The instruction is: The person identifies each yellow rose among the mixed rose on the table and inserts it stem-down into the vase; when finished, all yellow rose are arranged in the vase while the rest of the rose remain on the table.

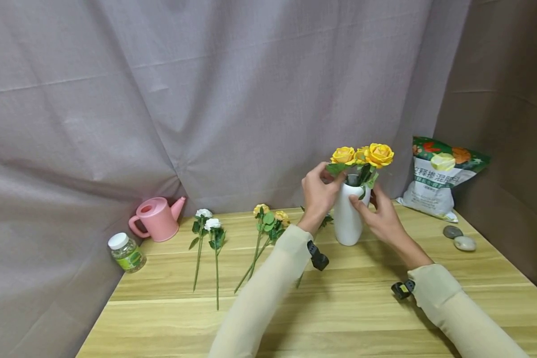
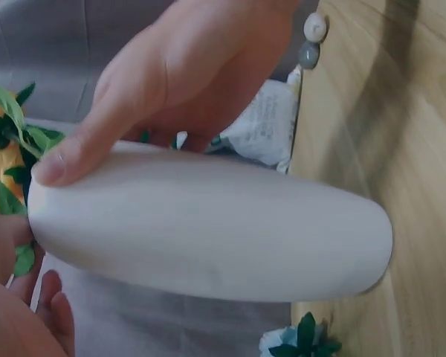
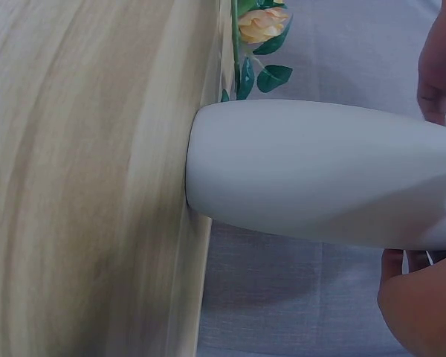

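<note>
A white vase (image 1: 348, 219) stands upright on the wooden table, with several yellow roses (image 1: 379, 155) leaning out of its mouth. My right hand (image 1: 383, 219) grips the vase near its top from the right; its thumb lies along the front just below the rim in the left wrist view. On the other side, my left hand (image 1: 318, 193) has its thumb and fingers bent at the leaves and stem of the left yellow rose (image 1: 342, 155), beside the rim. Its fingertips are partly hidden by leaves. The stems inside the vase are hidden by its wall.
Two white flowers (image 1: 213, 224) and yellow roses (image 1: 260, 210) lie left; another stem is partly covered by my left arm. Further left are a pink watering can (image 1: 160, 221) and a lidded jar (image 1: 128, 253). A fertilizer bag (image 1: 434, 184) and two stones (image 1: 464, 243) sit right.
</note>
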Available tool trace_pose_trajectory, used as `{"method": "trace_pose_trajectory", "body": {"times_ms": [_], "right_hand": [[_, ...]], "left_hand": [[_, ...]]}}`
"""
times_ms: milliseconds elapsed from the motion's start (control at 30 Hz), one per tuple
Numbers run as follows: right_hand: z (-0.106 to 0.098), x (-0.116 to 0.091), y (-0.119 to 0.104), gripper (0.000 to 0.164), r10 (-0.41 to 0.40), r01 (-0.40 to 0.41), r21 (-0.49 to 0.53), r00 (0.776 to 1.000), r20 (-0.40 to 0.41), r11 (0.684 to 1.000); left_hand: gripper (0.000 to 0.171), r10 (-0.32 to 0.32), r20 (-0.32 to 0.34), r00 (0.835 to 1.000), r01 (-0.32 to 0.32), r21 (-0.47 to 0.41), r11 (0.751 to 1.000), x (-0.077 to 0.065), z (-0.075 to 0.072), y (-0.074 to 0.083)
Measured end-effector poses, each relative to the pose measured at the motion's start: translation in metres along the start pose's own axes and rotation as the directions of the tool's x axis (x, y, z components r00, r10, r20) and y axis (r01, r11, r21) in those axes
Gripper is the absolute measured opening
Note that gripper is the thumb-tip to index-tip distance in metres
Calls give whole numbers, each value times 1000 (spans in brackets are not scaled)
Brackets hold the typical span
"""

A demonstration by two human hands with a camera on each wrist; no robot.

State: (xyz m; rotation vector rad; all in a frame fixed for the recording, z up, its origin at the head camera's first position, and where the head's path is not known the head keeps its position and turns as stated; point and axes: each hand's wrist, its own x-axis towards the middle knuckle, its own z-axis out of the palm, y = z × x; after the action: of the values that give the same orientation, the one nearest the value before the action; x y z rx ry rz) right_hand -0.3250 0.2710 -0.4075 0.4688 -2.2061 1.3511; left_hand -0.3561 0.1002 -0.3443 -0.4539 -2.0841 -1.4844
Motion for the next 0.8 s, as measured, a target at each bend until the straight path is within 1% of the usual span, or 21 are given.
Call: {"method": "trace_pose_trajectory", "body": {"times_ms": [100,167,233,300,367,467,500,533,633,733,800], "right_hand": [[-1,-1,-3,70,10,-10,10,1000,-3,1000],[-1,-2,-10,69,16,-16,19,1000,-2,1000],[-2,-4,-19,67,24,-24,27,1000,0,999],[-2,-3,-18,66,13,-13,37,1000,2,999],[-3,-6,-25,65,16,-16,42,1000,3,999],[-5,-7,-30,64,22,-22,47,1000,4,999],[-6,-8,-35,63,28,-28,47,1000,9,998],[-7,-9,-41,64,39,-39,44,999,12,998],[-7,-9,-41,65,45,-46,55,999,19,997],[-7,-8,-40,65,38,-39,60,999,25,997],[-7,-8,-39,64,35,-36,55,999,26,998]], "left_hand": [[16,-3,44,999,3,-7,1000,1,1,-4],[19,-3,65,998,4,-23,1000,2,-1,-7],[21,-2,86,996,6,-51,999,2,-5,-11],[24,-2,106,994,11,-81,997,1,-11,-15],[28,0,131,991,13,-99,995,0,-19,-18],[32,10,162,987,13,-138,990,-3,-36,-24],[33,15,168,986,11,-151,988,-4,-43,-28],[34,18,175,984,12,-166,986,-6,-51,-32],[33,17,176,984,17,-190,982,-12,-76,-51],[28,-16,158,987,39,-145,989,-20,-99,-73],[24,-56,150,987,71,-92,993,-27,-111,-87]]}}
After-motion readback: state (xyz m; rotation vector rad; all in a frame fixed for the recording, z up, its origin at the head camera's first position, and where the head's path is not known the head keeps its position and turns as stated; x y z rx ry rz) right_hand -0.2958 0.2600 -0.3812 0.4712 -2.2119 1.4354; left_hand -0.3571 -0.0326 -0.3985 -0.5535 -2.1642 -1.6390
